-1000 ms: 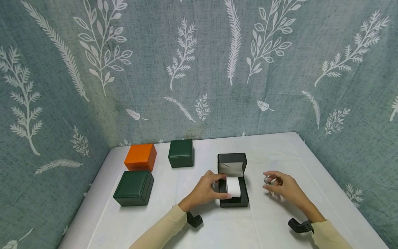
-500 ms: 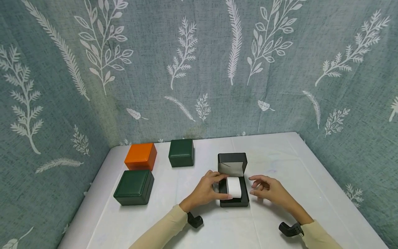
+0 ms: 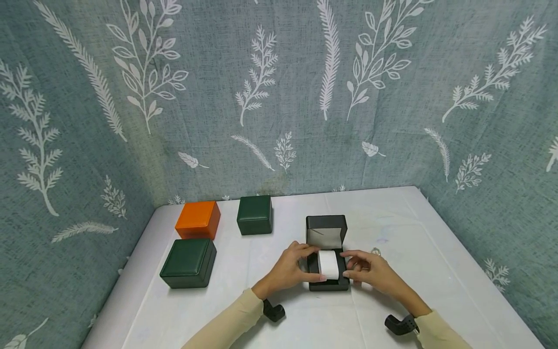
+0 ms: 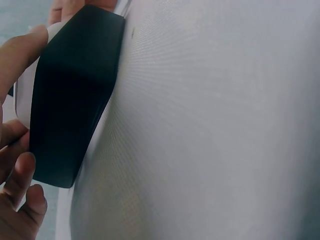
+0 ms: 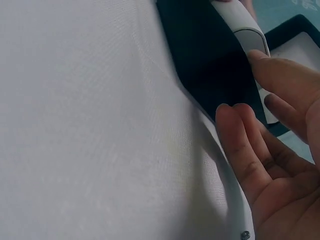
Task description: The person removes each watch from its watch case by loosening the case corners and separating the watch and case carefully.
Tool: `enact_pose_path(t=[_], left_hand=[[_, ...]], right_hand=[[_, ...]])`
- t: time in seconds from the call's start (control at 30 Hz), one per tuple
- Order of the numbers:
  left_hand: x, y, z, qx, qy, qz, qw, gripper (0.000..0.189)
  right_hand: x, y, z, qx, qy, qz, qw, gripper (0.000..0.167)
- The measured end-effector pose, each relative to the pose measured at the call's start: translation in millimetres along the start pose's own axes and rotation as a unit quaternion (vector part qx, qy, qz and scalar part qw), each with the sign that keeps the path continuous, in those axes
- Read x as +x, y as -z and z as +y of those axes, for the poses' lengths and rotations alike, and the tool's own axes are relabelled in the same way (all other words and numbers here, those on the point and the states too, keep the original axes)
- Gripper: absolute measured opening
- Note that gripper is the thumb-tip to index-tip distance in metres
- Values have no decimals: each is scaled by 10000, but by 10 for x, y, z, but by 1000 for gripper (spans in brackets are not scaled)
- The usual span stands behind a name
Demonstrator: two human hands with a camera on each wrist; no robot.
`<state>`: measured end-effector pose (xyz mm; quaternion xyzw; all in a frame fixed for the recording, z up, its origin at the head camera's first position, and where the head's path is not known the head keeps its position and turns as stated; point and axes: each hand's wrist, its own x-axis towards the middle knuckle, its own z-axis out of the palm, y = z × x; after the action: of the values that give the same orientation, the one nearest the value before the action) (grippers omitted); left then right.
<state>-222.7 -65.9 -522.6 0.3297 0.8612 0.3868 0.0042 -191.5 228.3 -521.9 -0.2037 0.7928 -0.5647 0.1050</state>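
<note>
A black hinged watch box point(image 3: 326, 222) stands with its lid up, a white watch pillow point(image 3: 328, 264) inside it. My left hand point(image 3: 293, 264) pinches the pillow's left end between thumb and fingers. From the other side my right hand point(image 3: 370, 271) reaches the box's right edge, its thumb point(image 5: 265, 62) close by the pillow's end and its fingertips at the outer wall; whether they press is unclear. Behind that hand lies a watch point(image 3: 376, 251), mostly hidden in the head view.
On the left stand an orange box point(image 3: 197, 219) and a dark green box point(image 3: 187, 262). Another green box point(image 3: 255, 214) sits farther back. All three are closed. A white cloth covers the table point(image 3: 244, 315), and patterned fabric point(image 3: 279, 97) hangs behind it.
My right hand lets go of the watch and moves left to the edge of the black box. My left hand stays at the pillow.
</note>
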Motion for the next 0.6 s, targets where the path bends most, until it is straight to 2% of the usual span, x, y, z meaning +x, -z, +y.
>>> enact_pose_path(t=[0.4, 0.6], left_hand=[[14, -6, -14, 33, -42, 52, 10000, 70], [18, -15, -26, 65, -129, 95, 9999, 72]], right_hand=[[19, -17, -55, 29, -398, -181, 9990, 55], [12, -18, -41, 72, -462, -206, 9987, 56]])
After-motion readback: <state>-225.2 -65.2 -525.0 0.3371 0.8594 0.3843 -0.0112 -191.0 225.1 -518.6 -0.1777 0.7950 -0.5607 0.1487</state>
